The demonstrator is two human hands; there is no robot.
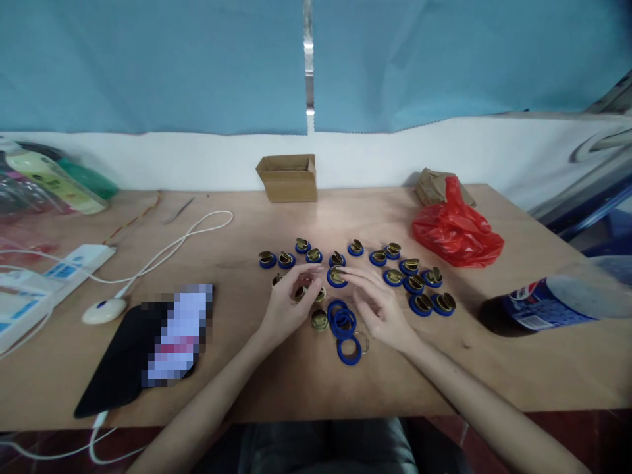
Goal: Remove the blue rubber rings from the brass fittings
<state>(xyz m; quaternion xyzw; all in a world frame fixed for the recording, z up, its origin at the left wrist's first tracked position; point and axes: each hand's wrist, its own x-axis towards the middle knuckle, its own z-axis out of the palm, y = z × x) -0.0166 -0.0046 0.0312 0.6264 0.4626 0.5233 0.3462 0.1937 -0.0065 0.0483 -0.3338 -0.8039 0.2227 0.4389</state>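
Observation:
Brass-coloured round pieces with raised half-round flaps sit in blue rings, spread over the table. My left hand (291, 299) is curved over a few brass pieces without blue rings, its thumb apart from its fingers; one bare brass piece (320, 320) lies just beside it. My right hand (379, 308) has its fingertips at a ringed brass piece (337, 276) between the hands, thumb apart; whether they touch it I cannot tell. Loose blue rings (349, 350) lie partly stacked between my wrists, with a thin metal ring (364, 342) alongside.
A small open cardboard box (290, 179) stands at the back. On the right are a red plastic bag (457, 234) and a cola bottle (543, 304) on its side. A phone (180, 336), a black pad (118, 359), white cables and a power strip (54, 289) occupy the left.

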